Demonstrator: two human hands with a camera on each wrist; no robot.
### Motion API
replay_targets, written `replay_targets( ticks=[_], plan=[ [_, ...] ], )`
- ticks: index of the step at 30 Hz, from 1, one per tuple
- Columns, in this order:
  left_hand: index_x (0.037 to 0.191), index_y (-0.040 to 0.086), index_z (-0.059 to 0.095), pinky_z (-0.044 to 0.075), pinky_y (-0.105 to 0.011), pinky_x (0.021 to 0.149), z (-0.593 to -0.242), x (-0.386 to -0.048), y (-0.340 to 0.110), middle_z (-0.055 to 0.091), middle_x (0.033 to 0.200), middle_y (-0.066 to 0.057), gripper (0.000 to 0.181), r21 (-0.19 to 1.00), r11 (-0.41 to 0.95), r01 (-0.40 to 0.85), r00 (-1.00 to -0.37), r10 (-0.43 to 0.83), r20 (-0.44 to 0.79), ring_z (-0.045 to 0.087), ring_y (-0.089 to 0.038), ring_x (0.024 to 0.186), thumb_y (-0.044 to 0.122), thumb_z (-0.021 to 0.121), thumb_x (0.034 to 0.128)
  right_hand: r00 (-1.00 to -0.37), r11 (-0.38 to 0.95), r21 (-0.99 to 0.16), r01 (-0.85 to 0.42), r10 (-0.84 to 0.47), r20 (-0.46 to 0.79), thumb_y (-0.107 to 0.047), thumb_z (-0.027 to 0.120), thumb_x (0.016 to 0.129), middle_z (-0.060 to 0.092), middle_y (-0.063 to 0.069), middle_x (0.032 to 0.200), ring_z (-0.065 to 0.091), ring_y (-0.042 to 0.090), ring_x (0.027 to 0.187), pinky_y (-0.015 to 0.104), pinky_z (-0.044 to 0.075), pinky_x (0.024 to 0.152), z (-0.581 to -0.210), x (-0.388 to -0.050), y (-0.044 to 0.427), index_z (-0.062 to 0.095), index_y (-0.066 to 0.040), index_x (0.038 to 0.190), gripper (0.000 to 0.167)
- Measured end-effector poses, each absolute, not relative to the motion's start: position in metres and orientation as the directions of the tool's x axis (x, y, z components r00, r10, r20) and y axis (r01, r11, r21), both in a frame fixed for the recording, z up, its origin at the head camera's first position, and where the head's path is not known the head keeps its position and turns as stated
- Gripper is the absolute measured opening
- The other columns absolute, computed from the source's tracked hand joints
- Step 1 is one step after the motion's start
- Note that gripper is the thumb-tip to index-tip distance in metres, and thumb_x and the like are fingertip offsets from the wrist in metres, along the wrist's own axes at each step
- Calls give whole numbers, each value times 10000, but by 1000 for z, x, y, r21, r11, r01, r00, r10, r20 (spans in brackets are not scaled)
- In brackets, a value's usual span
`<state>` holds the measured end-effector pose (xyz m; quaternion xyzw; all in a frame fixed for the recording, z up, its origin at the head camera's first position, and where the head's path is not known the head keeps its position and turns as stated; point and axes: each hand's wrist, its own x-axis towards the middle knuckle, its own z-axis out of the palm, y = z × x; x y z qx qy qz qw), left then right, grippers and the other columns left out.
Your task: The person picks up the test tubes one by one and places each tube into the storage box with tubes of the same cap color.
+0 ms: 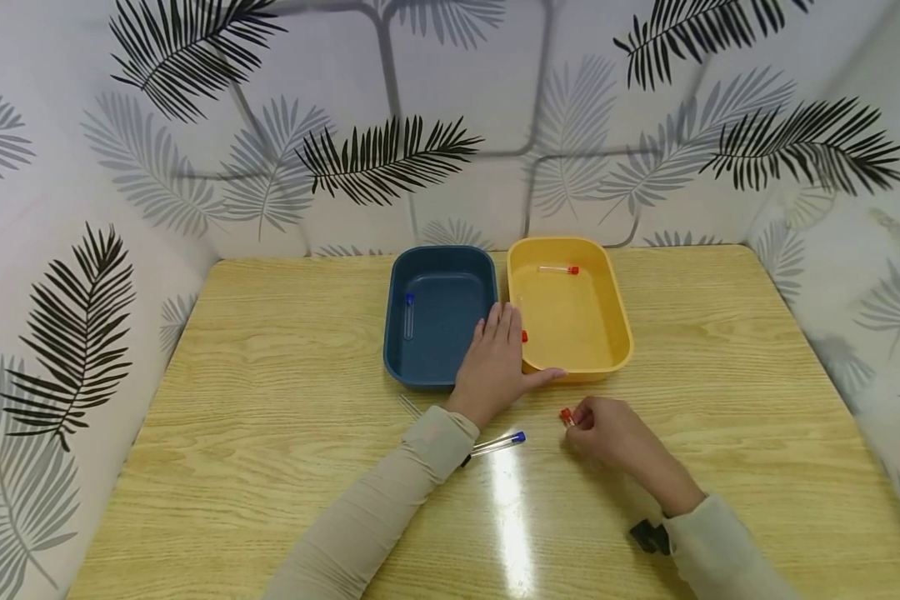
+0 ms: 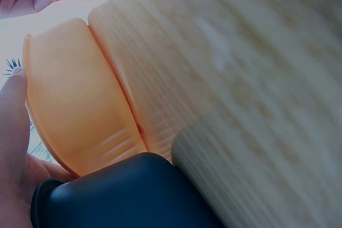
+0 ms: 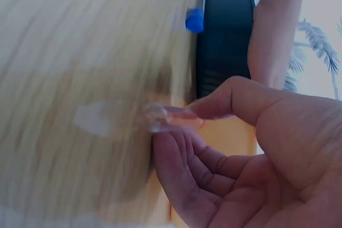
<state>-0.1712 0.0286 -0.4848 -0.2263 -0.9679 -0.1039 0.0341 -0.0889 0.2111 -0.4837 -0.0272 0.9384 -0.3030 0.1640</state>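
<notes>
My right hand (image 1: 618, 429) pinches a red-capped test tube (image 1: 567, 417) between thumb and fingers, just in front of the yellow bin (image 1: 577, 321). In the right wrist view, the clear tube (image 3: 156, 118) is blurred at the fingertips. My left hand (image 1: 495, 371) rests with straight fingers over the adjoining rims of the yellow bin and the dark blue bin (image 1: 453, 304), its thumb along the yellow bin's front rim. One red-capped tube (image 1: 561, 269) lies at the back of the yellow bin; another red cap (image 1: 524, 337) shows beside my left fingers, its tube partly hidden.
A blue-capped tube (image 1: 408, 318) lies inside the blue bin. Beside my left sleeve, a blue-capped tube (image 1: 501, 443) lies on the wooden table (image 1: 292, 375); another clear tube (image 1: 409, 406) is partly covered by the cuff. A leaf-patterned wall covering (image 1: 457, 200) stands behind the bins.
</notes>
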Motion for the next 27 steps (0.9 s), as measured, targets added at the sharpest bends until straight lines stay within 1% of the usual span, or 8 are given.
replay_targets(
  ticks=[4,11,16,20,27],
  plan=[
    [1482,21,128,132,-404,1117,-485,-172,29,171,1529,-123,1142,186,875,448,-894,434,111,101,-240,1406,861,243,717,-940,803,-594,42,-169,-295,-165,646,813,610,18,779,548,145,694,291,472,604,-479,-86,227,630,-29,854,143],
    [1477,17,141,149,-408,1114,-486,-172,29,182,1524,-130,1139,187,871,455,-890,438,127,113,-245,1404,859,252,718,-944,806,-585,87,-122,-308,-189,619,850,623,24,790,555,145,704,300,463,622,-474,-86,258,638,-21,891,174],
    [1470,14,162,168,-413,1109,-485,-172,28,195,1520,-130,1130,195,867,458,-888,438,138,134,-249,1400,853,284,723,-946,802,-587,113,-94,-310,-226,595,880,633,33,824,568,153,728,305,464,636,-467,-87,272,632,-3,944,235],
    [1477,21,138,153,-413,1113,-485,-171,28,180,1525,-127,1131,200,868,455,-890,438,126,121,-247,1402,851,287,723,-950,795,-594,124,-77,-302,-233,591,886,634,54,843,566,162,732,301,461,621,-461,-89,281,622,16,978,267],
    [1480,28,128,140,-408,1115,-485,-173,29,177,1526,-122,1141,214,869,445,-895,431,111,110,-241,1404,857,289,712,-947,762,-627,159,-62,-315,-270,562,918,633,89,894,626,204,755,317,497,646,-441,-94,297,560,50,1079,358]
  ],
)
